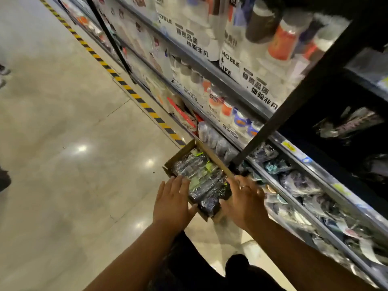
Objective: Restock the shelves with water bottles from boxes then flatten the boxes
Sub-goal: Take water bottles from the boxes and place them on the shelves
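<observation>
Left hand (172,203) and right hand (245,199) were laid flat, fingers straight, on either flank of the box (180,153). Its length was pointed away, along the shelves (317,168).

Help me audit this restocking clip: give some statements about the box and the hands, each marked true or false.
1. The cardboard box sits on the floor beside the shelves. True.
2. The box is empty. False: it holds plastic-wrapped bottles.
3. The left hand and right hand are both at the box's near end. True.
4. The right hand lifts a bottle toward the shelves. False: it is at the box's right edge, with no bottle in it.
</observation>
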